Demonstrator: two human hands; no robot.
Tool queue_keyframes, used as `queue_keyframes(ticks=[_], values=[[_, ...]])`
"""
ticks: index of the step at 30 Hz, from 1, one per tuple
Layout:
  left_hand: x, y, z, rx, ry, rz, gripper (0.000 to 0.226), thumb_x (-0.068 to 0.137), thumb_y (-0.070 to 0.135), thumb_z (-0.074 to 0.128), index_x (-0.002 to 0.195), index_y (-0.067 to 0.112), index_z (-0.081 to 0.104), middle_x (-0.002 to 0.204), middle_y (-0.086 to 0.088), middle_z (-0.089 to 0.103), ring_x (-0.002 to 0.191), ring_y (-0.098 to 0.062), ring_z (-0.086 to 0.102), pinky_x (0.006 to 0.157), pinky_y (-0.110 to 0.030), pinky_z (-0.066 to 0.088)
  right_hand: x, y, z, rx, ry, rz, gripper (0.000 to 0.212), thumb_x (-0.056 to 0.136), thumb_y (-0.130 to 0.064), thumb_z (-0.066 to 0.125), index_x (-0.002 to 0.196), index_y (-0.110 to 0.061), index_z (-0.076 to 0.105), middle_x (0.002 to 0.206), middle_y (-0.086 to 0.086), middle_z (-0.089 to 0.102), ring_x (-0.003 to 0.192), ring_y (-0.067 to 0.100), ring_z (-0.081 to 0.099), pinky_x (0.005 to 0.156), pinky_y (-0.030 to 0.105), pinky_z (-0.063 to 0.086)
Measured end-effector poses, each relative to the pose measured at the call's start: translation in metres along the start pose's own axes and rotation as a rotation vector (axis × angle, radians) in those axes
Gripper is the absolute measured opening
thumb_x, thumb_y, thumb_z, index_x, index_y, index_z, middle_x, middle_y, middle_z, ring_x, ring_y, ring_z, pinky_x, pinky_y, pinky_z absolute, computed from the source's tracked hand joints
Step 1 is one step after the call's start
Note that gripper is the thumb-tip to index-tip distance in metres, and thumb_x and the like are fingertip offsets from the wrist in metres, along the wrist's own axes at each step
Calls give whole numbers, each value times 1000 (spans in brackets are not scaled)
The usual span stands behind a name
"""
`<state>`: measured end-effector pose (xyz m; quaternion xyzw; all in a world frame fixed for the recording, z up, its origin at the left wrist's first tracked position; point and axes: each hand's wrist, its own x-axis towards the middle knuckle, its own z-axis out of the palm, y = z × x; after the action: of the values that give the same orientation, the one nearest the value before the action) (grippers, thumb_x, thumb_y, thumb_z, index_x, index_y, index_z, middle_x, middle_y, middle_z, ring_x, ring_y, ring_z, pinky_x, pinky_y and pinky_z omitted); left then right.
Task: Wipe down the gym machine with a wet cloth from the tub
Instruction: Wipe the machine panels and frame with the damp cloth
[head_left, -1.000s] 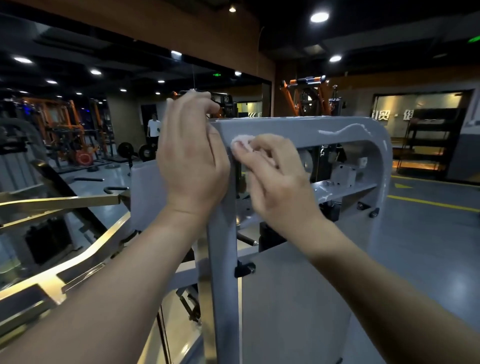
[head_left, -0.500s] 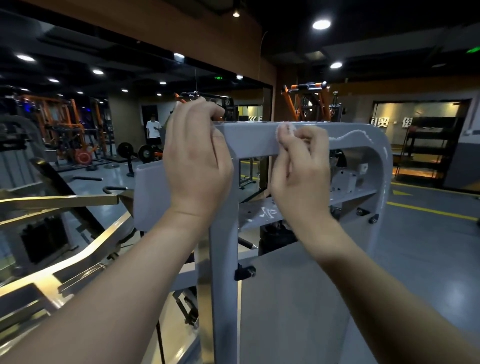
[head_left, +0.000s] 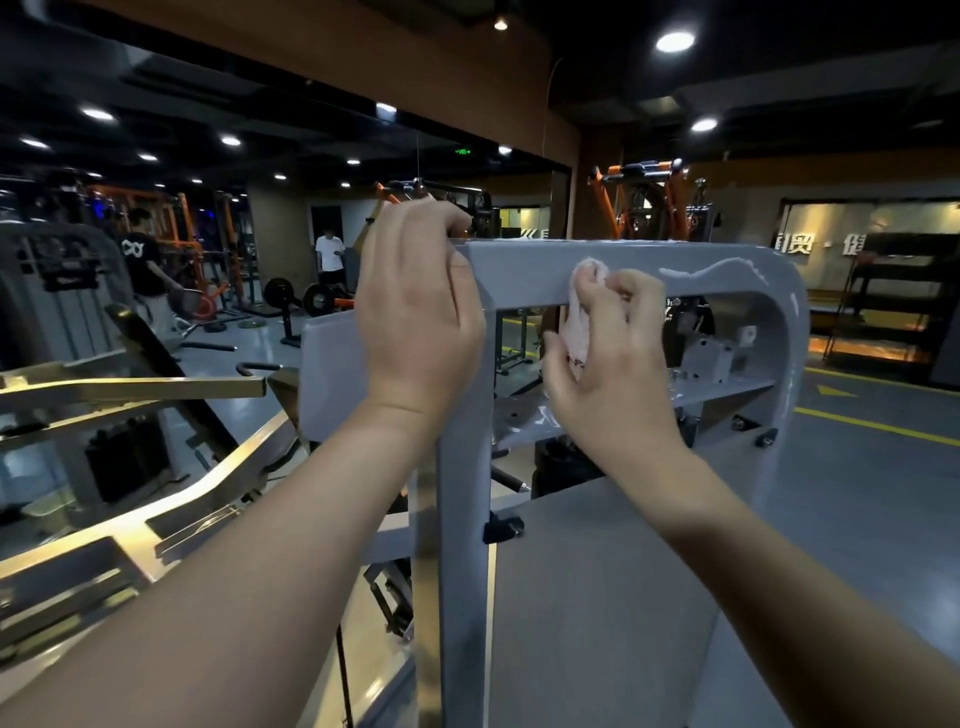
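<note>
A grey gym machine frame (head_left: 717, 270) stands in front of me, its top bar at chest height with wet streaks on its right part. My left hand (head_left: 421, 306) grips the top left corner of the frame, fingers curled over the top edge. My right hand (head_left: 605, 358) holds a small pale pink cloth (head_left: 582, 312) and presses it against the front face and lower edge of the top bar, just right of the left hand. The tub is not in view.
A brass-coloured machine arm (head_left: 130, 387) runs along the left. Behind the frame sit a grey bracket (head_left: 714, 358) and black weight stack parts. Two people (head_left: 148, 270) stand far left among orange racks. Grey floor with yellow lines (head_left: 878, 426) lies to the right.
My right hand slid with the cloth along the top bar, first rightward and up to the top edge, then down to the bar's lower edge. My left hand kept its grip.
</note>
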<state>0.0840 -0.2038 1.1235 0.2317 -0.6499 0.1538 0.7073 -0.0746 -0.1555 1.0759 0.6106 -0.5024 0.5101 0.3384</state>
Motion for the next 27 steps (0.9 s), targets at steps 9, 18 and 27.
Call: queue_keyframes(ticks=[9,18,27], values=[[-1,0,-3,14,-26,18,22,91,0,44,104,-1,61,102,-15,60,97,-27,55,88,-29,40,38,-23,-41,429,27,219,7,102,-14,60,103,-15,53,94,-7,56,81,-1,53,67,15,42],[-3,-1,-3,-4,-22,44,22,90,-2,45,104,-2,61,100,-15,60,98,-23,50,94,-50,50,34,-24,-16,106,175,39,21,97,1,53,115,1,63,114,17,54,92,-1,41,81,3,38],[-4,-1,-3,-49,-43,2,26,94,2,42,112,0,62,111,-14,61,109,-27,56,99,-40,46,29,5,-17,-6,153,33,20,100,-7,60,119,-1,64,104,11,52,88,4,41,77,8,40]])
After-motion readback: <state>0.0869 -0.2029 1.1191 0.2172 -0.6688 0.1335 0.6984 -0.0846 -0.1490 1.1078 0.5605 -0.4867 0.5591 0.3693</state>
